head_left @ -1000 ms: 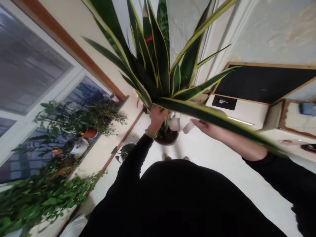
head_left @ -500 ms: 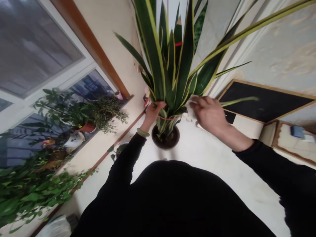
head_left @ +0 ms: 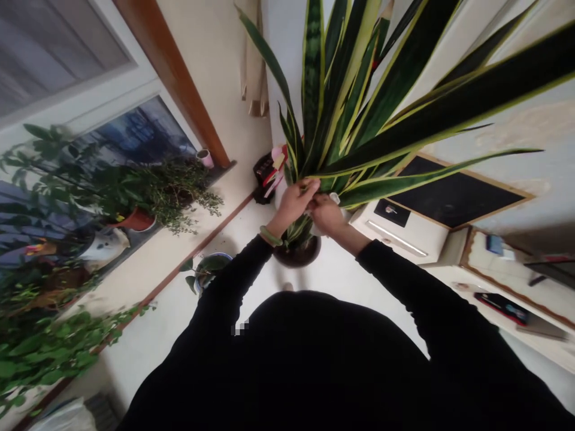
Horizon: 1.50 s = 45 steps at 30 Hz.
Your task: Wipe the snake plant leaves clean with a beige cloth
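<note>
A tall snake plant [head_left: 313, 78] with yellow-edged leaves stands in a dark round pot [head_left: 299, 258] on the floor in front of me. My left hand [head_left: 291, 206], with a pale green bangle at its wrist, is closed around a leaf low on the plant, above the pot. Right beside it, my right hand [head_left: 327, 215] is closed at the base of the leaves. A bit of white cloth [head_left: 335, 197] pokes out by its knuckles; the rest is hidden behind the fingers. Several long leaves lean out to the right over that hand.
Potted plants [head_left: 135, 203] line the window sill at left, with a white pot [head_left: 105, 246] among them. A small blue-rimmed pot [head_left: 215, 263] stands on the floor. At right are a framed blackboard [head_left: 456, 188] and a pale cabinet [head_left: 503, 263]. Pink and red items [head_left: 276, 164] lie behind the plant.
My right hand has moved left and inward with the white cloth, from the outer leaves to beside my left hand. The leaves now lean further right, and the view has shifted.
</note>
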Tool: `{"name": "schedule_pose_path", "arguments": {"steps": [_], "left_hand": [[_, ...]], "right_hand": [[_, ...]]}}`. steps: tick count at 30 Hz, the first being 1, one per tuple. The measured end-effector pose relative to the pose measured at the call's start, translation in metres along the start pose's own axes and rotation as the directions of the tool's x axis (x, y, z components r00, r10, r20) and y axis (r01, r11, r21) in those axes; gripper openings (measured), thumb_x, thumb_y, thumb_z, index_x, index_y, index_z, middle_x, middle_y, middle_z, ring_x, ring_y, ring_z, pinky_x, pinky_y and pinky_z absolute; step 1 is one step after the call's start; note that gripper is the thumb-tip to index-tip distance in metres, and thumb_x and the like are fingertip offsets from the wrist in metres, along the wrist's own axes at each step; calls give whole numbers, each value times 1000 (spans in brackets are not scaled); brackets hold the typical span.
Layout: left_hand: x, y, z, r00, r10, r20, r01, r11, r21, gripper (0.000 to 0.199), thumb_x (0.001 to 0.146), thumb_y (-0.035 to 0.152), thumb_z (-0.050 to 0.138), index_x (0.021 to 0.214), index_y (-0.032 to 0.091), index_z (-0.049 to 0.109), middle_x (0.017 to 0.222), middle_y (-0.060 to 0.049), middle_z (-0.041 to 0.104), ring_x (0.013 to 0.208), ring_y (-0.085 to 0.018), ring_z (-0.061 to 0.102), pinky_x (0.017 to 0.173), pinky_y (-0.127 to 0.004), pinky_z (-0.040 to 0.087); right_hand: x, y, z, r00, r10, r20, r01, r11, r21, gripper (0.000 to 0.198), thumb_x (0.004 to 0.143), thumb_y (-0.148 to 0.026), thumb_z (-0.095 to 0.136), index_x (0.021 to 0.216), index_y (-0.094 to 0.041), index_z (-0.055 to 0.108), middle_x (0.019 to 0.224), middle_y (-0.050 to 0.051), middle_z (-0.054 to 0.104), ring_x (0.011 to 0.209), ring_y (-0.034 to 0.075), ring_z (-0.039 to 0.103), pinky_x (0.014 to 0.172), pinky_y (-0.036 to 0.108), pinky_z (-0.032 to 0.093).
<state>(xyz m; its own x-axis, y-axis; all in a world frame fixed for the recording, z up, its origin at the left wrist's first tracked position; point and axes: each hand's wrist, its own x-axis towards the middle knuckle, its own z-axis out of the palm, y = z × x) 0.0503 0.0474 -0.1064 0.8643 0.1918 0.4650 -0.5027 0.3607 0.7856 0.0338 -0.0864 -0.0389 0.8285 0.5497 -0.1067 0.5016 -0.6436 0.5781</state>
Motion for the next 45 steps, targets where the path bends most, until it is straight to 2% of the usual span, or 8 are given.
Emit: {"name": "schedule_pose_path", "arguments": {"steps": [6, 10, 19, 25, 32, 35, 41, 45], "left_hand": [[1, 1, 4, 999, -35, 41, 35, 999, 3, 32, 109, 44, 65, 123, 21, 83, 133, -10, 83, 129, -25, 77, 118, -37, 57], [-2, 4, 7, 999, -31, 30, 30, 999, 33, 30, 110, 41, 65, 125, 23, 83, 134, -8, 83, 131, -24, 76, 121, -36, 55], [-6, 15, 7, 998, -58, 4, 57, 988, 146, 23, 108, 32, 67, 123, 25, 83, 134, -5, 83, 131, -24, 76, 124, -38, 54], [-9, 13, 5, 999, -44, 6, 44, 995, 87, 23, 106, 35, 69, 121, 25, 84, 132, -6, 83, 132, -28, 75, 124, -42, 53], [-10, 11, 7, 998, -55, -16, 56, 998, 40, 25, 105, 40, 72, 120, 25, 84, 134, -7, 82, 132, -28, 75, 124, -44, 53], [-11, 13, 10, 998, -56, -42, 57, 998, 32, 25, 104, 41, 72, 118, 25, 84, 134, -8, 82, 134, -28, 74, 125, -44, 53], [-17, 18, 22, 991, -39, -130, 49, 996, 77, 24, 103, 38, 72, 118, 22, 83, 131, -10, 83, 130, -28, 76, 122, -42, 54], [-19, 16, 30, 982, -39, -184, 56, 995, 88, 23, 101, 41, 74, 112, 23, 82, 126, -10, 84, 126, -28, 77, 119, -41, 54]], "right_hand": [[-16, 30, -15, 988, -53, 143, 75, 984, -160, 37, 107, -13, 47, 125, -12, 79, 123, 18, 77, 117, 32, 57, 101, 45, 41], [-30, 49, -28, 997, -41, 67, 55, 973, -226, 42, 110, -11, 41, 130, -16, 77, 125, 17, 76, 119, 32, 56, 100, 44, 41], [-13, 36, -23, 995, -80, 61, 89, 983, -163, 43, 111, -14, 41, 136, -10, 76, 143, 21, 69, 125, 32, 55, 103, 43, 46], [-59, 104, -73, 996, -94, -1, 91, 966, -244, 45, 111, -13, 38, 141, -14, 73, 143, 15, 70, 127, 29, 56, 108, 40, 47], [-104, 175, -131, 953, -1, -302, -101, 941, -322, 41, 113, -25, 43, 127, -14, 80, 132, 18, 73, 119, 30, 59, 106, 43, 50], [-98, 158, -125, 952, -49, -303, -25, 971, -237, 42, 114, -26, 42, 132, -14, 78, 139, 18, 71, 126, 31, 59, 111, 46, 50], [-49, 84, -86, 983, -184, 8, 184, 976, -121, 48, 107, -12, 45, 147, -19, 71, 154, 15, 66, 142, 32, 54, 119, 49, 47], [-33, 86, -78, 972, -217, 88, 231, 946, -226, 46, 105, -8, 48, 142, -15, 74, 149, 17, 69, 138, 34, 57, 112, 46, 47]]}}
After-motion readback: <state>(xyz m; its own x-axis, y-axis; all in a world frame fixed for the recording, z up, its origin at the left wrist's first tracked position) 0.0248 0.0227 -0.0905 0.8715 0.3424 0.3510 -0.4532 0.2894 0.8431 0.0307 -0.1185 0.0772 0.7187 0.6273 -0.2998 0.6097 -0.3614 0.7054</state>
